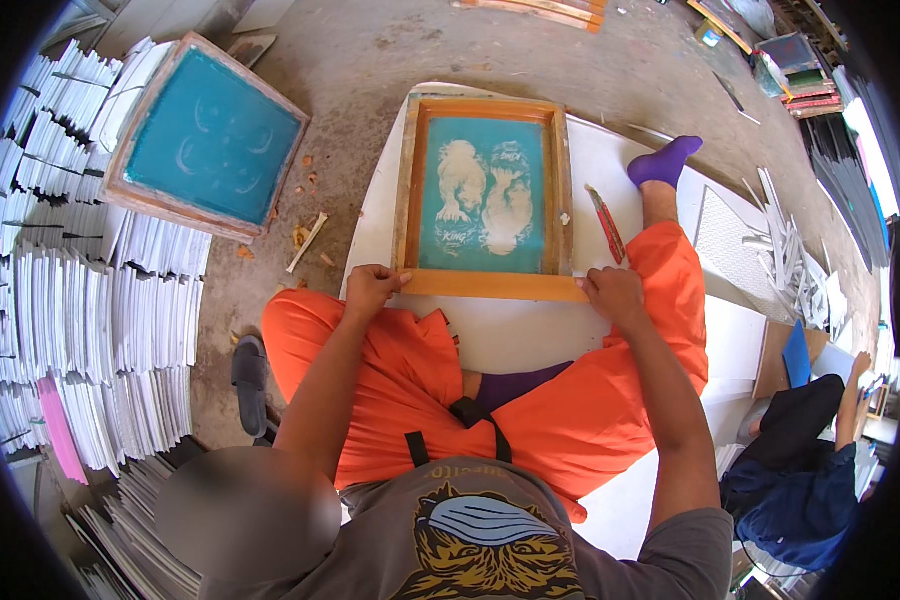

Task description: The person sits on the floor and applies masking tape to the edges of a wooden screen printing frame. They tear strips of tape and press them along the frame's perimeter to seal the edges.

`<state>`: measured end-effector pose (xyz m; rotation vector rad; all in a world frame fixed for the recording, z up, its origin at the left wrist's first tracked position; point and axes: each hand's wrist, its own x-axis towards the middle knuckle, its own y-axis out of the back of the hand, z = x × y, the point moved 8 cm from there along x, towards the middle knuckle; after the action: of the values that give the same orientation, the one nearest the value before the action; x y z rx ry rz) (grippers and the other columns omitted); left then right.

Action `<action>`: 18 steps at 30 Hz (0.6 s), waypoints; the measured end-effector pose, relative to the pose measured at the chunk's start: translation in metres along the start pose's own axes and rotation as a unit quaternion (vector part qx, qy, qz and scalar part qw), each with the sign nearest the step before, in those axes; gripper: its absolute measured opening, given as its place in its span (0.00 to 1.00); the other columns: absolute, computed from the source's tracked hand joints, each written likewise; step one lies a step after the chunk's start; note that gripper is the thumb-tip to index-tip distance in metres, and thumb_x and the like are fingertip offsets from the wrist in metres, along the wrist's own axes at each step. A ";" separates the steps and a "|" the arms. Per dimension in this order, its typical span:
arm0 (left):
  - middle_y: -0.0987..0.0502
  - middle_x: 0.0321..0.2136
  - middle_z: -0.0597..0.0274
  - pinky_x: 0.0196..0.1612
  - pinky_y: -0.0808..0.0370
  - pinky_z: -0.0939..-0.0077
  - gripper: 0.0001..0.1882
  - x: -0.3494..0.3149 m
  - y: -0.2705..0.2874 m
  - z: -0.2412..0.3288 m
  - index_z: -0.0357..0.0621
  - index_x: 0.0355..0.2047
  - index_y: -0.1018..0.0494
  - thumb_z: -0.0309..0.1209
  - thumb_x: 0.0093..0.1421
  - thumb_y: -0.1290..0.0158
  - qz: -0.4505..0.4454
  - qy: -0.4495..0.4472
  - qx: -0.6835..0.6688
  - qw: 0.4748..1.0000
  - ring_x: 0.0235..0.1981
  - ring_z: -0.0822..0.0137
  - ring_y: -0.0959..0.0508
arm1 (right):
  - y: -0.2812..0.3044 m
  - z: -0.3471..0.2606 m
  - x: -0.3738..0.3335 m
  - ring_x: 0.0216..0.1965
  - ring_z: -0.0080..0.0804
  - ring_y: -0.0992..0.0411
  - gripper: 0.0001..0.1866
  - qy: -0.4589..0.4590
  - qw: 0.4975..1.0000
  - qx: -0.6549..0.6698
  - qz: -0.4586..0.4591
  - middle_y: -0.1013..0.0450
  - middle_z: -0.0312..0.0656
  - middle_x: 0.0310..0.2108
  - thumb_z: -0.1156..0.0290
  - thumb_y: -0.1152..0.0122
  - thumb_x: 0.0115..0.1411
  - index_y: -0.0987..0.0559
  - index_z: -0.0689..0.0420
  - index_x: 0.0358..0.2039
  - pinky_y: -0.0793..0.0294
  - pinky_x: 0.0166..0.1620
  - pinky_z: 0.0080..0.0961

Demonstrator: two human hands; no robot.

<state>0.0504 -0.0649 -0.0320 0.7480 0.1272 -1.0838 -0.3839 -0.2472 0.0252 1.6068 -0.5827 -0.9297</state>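
Observation:
A strip of brown tape [495, 286] is stretched along the near side of a wooden screen-printing frame [403, 185]. My left hand [372, 290] pinches the tape's left end at the frame's near left corner. At the near right corner, my right hand [615, 294] grips the other end. The frame lies flat on a white board, its teal mesh [490, 190] showing two pale figures. Brown tape also lines its inner edges. A slim red cutter [607, 226] rests on the board, right of the frame.
A second teal screen [215, 140] leans beside stacked white sheets [65, 300] on the left. Scraps and a dark slipper [250, 377] lie on the floor. White offcuts [795, 255] are heaped at right. Another person [795, 480] sits at the lower right.

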 end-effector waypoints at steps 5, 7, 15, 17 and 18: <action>0.19 0.20 0.62 0.24 0.26 0.77 0.19 0.001 -0.001 0.003 0.33 0.30 0.16 0.41 0.58 0.28 -0.001 0.001 -0.002 1.000 0.19 0.75 0.23 | 0.001 0.003 0.002 0.33 0.47 0.19 0.25 -0.005 1.000 0.006 0.006 0.19 0.46 0.29 0.45 0.48 0.71 0.15 0.53 0.34 0.21 0.38 0.49; 0.19 0.21 0.62 0.24 0.26 0.77 0.19 0.005 -0.004 -0.004 0.33 0.31 0.16 0.41 0.58 0.28 -0.003 -0.002 -0.009 1.000 0.19 0.75 0.23 | 0.004 0.003 0.000 0.33 0.47 0.19 0.25 -0.004 1.000 0.018 0.010 0.19 0.46 0.29 0.45 0.48 0.70 0.15 0.53 0.33 0.21 0.38 0.49; 0.18 0.21 0.63 0.24 0.26 0.77 0.16 0.010 -0.006 -0.011 0.35 0.32 0.15 0.39 0.57 0.28 0.000 -0.008 -0.009 1.000 0.19 0.76 0.24 | 0.007 0.000 -0.001 0.37 0.45 0.19 0.27 -0.026 0.999 0.025 -0.030 0.18 0.45 0.32 0.42 0.47 0.69 0.14 0.53 0.37 0.22 0.39 0.47; 0.18 0.21 0.63 0.24 0.26 0.77 0.16 0.008 -0.004 -0.008 0.36 0.32 0.15 0.39 0.57 0.28 0.003 -0.011 -0.003 1.000 0.19 0.76 0.24 | 0.009 -0.002 -0.002 0.38 0.44 0.19 0.28 -0.037 0.998 0.027 -0.042 0.18 0.45 0.33 0.40 0.48 0.69 0.14 0.52 0.39 0.22 0.40 0.46; 0.17 0.21 0.63 0.25 0.25 0.77 0.16 0.007 -0.005 -0.006 0.36 0.32 0.15 0.39 0.57 0.28 0.002 -0.015 0.002 1.000 0.20 0.75 0.23 | 0.009 -0.001 -0.002 0.38 0.43 0.19 0.28 -0.039 0.998 0.025 -0.044 0.18 0.44 0.33 0.40 0.48 0.69 0.14 0.52 0.40 0.22 0.41 0.46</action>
<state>0.0518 -0.0678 -0.0424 0.7358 0.0983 -1.0913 -0.3834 -0.2467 0.0342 1.6573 -0.5974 -1.0536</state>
